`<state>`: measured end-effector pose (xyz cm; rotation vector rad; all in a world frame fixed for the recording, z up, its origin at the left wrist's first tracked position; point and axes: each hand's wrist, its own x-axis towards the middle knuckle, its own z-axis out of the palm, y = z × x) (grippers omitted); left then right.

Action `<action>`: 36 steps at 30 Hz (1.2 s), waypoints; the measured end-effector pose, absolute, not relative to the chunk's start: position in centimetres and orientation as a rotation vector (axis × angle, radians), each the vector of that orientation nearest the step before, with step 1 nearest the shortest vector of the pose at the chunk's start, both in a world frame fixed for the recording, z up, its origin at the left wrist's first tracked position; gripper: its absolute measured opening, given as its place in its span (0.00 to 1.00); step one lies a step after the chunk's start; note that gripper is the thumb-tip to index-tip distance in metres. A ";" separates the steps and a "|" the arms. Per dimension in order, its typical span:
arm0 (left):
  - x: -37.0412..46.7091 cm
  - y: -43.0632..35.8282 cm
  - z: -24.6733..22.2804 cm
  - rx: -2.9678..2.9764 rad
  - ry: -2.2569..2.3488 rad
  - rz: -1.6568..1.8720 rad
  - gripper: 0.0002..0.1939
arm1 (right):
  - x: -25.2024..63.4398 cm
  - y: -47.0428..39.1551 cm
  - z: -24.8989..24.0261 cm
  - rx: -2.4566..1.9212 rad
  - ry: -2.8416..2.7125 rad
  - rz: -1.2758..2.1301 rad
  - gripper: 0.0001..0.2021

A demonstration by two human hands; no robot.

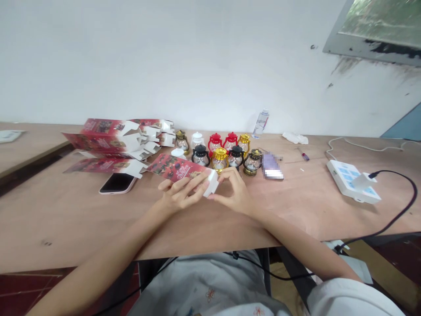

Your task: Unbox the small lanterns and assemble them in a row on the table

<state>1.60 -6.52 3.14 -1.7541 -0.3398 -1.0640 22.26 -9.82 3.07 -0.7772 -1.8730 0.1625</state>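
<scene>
Above the table lies a red printed cardboard box (177, 169), tilted, with its white end (212, 183) toward the right. My left hand (184, 192) wraps round the box from the near side, fingers across its printed face. At the white end, my right hand (235, 193) pinches the edge between thumb and fingers. Just beyond the box stand several small lanterns: a black one (200, 156), a gold one (220, 159), a red one (215, 143), a white one (198, 139) and a bronze one (252, 162) among them.
Several red cartons (105, 142) with white flaps open stand at the left, beside a phone (117, 183). A clear bottle (261, 123), crumpled tissue (295, 138), screwdriver (304, 155) and purple packet (271, 165) lie behind. At the right, a power strip (348, 180) trails cables.
</scene>
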 end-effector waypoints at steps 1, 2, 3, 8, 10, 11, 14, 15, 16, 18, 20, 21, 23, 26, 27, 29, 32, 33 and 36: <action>1.6 -6.5 3.1 -1.759 -0.331 -1.063 0.08 | 22.3 -9.8 3.1 -0.784 -1.878 0.176 0.17; 1.6 -6.5 3.1 -1.765 -0.335 -1.071 0.09 | 22.4 -9.8 3.1 -0.780 -1.881 0.190 0.17; 1.6 -6.4 3.1 -1.768 -0.346 -1.094 0.10 | 22.5 -9.7 3.0 -0.759 -1.881 0.203 0.17; 1.8 -6.5 3.2 -1.831 -0.375 -1.251 0.15 | 22.5 -9.7 2.6 -0.621 -1.844 0.235 0.13; 1.8 -6.5 3.2 -1.885 -0.376 -1.222 0.13 | 22.4 -9.9 2.7 -0.654 -1.859 0.204 0.11; 1.8 -6.5 3.2 -1.897 -0.379 -1.208 0.13 | 22.4 -10.0 2.8 -0.684 -1.871 0.188 0.11; 1.7 -6.6 3.3 -1.931 -0.387 -1.183 0.14 | 22.2 -10.4 2.8 -0.768 -1.887 0.162 0.08; 1.7 -6.6 3.3 -1.950 -0.384 -1.170 0.15 | 22.1 -10.5 2.8 -0.780 -1.887 0.155 0.07; 1.7 -6.6 3.4 -1.968 -0.381 -1.154 0.15 | 22.0 -10.5 2.7 -0.778 -1.889 0.145 0.07; 1.7 -6.5 3.5 -1.974 -0.376 -1.135 0.15 | 21.9 -10.5 2.4 -0.752 -1.902 0.126 0.10; 1.6 -6.4 3.6 -1.968 -0.364 -1.144 0.15 | 21.8 -10.5 2.2 -0.727 -1.921 0.100 0.15; 1.6 -6.4 3.6 -1.968 -0.359 -1.158 0.15 | 21.9 -10.4 2.1 -0.715 -1.929 0.082 0.16; 1.6 -6.3 3.7 -1.971 -0.352 -1.190 0.15 | 22.0 -10.3 1.9 -0.698 -1.935 0.044 0.19; 1.7 -6.3 3.8 -1.973 -0.342 -1.214 0.13 | 22.4 -10.1 1.6 -0.675 -1.955 -0.009 0.21; 1.8 -6.3 3.8 -1.978 -0.334 -1.218 0.13 | 22.5 -10.0 1.6 -0.656 -1.953 -0.027 0.21; 1.9 -6.4 3.9 -2.003 -0.324 -1.223 0.12 | 22.5 -9.9 1.5 -0.573 -1.934 -0.068 0.21; 1.6 -6.5 4.2 -2.051 -0.299 -1.226 0.10 | 22.5 -9.7 1.5 -0.439 -1.948 -0.139 0.20; 1.4 -6.5 4.3 -2.071 -0.278 -1.218 0.09 | 22.4 -9.7 1.5 -0.420 -1.959 -0.167 0.20; 0.7 -6.7 4.5 -2.154 -0.180 -1.178 0.06 | 22.4 -9.5 1.3 -0.440 -1.935 -0.202 0.19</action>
